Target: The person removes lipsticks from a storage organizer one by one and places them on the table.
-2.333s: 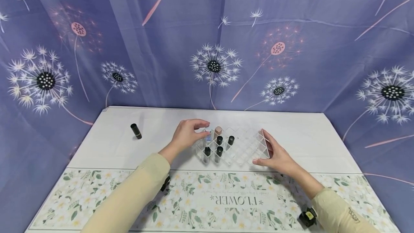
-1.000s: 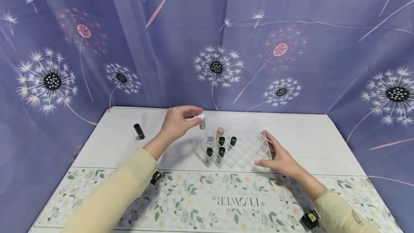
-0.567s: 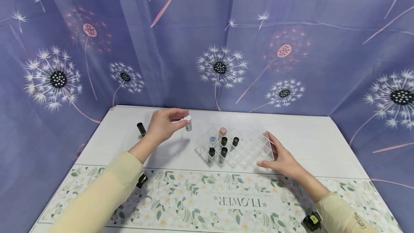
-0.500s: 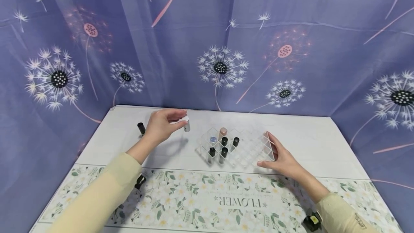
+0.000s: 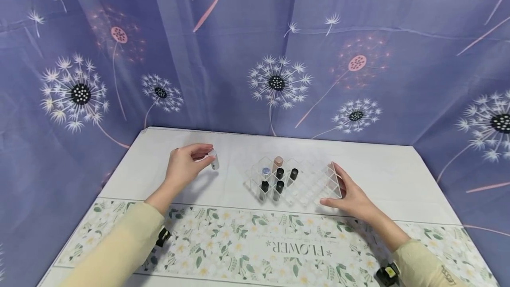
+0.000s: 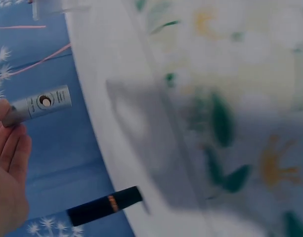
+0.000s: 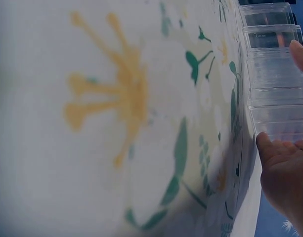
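Note:
My left hand [image 5: 184, 166] pinches a small silver-grey tube [image 5: 215, 160] by its upper end, left of a clear compartment organizer [image 5: 312, 184]. In the left wrist view the tube [image 6: 48, 102] shows a round dark mark and small print, and a black tube with a gold band [image 6: 108, 206] lies below it. My right hand [image 5: 354, 198] grips the organizer's right end, thumb at the near corner and fingers behind. Several tubes stand in the organizer's left half: black-capped ones [image 5: 280, 186], a blue-topped one [image 5: 266, 172] and a rose-gold one [image 5: 278, 161].
A white cloth [image 5: 239, 145] covers the table, with a floral strip [image 5: 223, 242] along the front. A blue dandelion curtain [image 5: 223, 79] hangs behind and at the sides. Black devices sit at the left wrist [image 5: 163, 237] and right wrist [image 5: 387, 274].
My left hand lifted the silver-grey tube out of the organizer and carried it left. It now covers the black tube in the head view. My right hand keeps its grip on the organizer.

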`<state>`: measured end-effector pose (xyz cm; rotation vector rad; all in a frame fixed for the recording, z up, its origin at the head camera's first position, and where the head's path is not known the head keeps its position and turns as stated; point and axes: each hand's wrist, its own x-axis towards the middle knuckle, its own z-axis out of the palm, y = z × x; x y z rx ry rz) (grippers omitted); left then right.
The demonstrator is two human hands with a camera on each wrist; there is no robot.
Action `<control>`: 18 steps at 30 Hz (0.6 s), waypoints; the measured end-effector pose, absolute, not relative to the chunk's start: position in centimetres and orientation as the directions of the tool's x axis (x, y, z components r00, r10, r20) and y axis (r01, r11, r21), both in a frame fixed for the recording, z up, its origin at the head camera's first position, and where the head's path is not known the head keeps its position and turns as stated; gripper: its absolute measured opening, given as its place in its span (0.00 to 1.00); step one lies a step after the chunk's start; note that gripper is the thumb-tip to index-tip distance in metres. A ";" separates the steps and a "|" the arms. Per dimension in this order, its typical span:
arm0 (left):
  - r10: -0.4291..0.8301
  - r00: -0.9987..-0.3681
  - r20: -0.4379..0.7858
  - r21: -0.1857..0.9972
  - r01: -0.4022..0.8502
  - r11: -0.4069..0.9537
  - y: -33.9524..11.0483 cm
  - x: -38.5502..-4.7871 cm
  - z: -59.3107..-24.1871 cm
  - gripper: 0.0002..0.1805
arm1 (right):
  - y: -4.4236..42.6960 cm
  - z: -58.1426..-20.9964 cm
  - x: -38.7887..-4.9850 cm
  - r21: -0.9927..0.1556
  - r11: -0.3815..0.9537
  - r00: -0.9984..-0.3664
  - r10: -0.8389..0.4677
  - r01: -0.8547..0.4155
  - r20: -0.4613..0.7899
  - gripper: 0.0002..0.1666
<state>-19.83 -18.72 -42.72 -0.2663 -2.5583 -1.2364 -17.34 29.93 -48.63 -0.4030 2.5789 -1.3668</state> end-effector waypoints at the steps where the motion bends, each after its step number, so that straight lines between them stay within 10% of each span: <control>1: 0.032 -0.942 0.334 0.734 0.281 0.618 -18.8 -19.7 -43.0 0.19 | 30.0 -48.7 -17.3 -0.833 0.535 -0.945 -0.324 -0.143 -0.046 0.72; 18: -0.270 -0.876 0.400 0.755 0.148 0.639 -20.7 -19.4 -43.8 0.14 | 30.3 -49.1 -17.5 -0.855 0.500 -0.939 -0.339 -0.138 -0.046 0.73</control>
